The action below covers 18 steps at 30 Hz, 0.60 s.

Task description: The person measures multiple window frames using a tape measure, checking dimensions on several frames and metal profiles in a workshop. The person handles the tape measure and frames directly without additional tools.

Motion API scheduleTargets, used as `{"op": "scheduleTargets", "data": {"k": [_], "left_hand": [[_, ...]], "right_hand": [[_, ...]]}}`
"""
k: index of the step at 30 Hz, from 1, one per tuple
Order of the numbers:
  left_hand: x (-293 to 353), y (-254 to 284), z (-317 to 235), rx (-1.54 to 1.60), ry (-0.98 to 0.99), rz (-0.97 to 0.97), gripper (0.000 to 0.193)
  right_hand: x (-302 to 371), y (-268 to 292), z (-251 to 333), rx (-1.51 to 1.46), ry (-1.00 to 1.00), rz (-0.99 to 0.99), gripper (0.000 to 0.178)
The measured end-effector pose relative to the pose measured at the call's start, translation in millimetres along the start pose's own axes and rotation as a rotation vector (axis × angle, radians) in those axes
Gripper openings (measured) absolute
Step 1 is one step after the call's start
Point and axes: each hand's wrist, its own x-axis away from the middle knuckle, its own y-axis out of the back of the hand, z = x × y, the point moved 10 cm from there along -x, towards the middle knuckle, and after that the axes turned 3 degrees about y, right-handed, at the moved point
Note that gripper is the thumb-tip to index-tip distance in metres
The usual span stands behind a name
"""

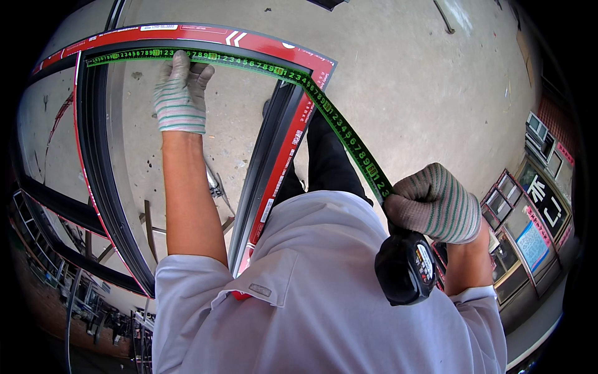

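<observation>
A green tape measure blade with black markings runs along the inner edge of a window frame, which is dark with red film on its face. Past the frame's right corner, the blade bends and slants down toward me. My left hand, in a striped knit glove, is at the top bar with one finger over the blade and the others curled beside it. My right hand, gloved alike, is closed round the blade near its mouth. The black tape measure case hangs just below that hand.
A red-edged upright of the frame stands left of my left arm. Metal racks and parts fill the lower left. Several small framed panes and signs stand at the right. A thin rod lies on the concrete floor.
</observation>
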Motion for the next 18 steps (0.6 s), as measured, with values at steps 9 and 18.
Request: {"op": "scheduleTargets", "data": {"k": [9, 18], "left_hand": [[-2.7, 0.9, 3.3, 0.027, 0.024, 0.017, 0.022], [-5.6, 1.5, 5.7, 0.039, 0.047, 0.056, 0.022]], "right_hand": [[-0.3, -0.5, -3.7, -0.031, -0.003, -0.021, 0.029], [0.2, 0.3, -6.1, -0.012, -0.008, -0.033, 0.031]]}}
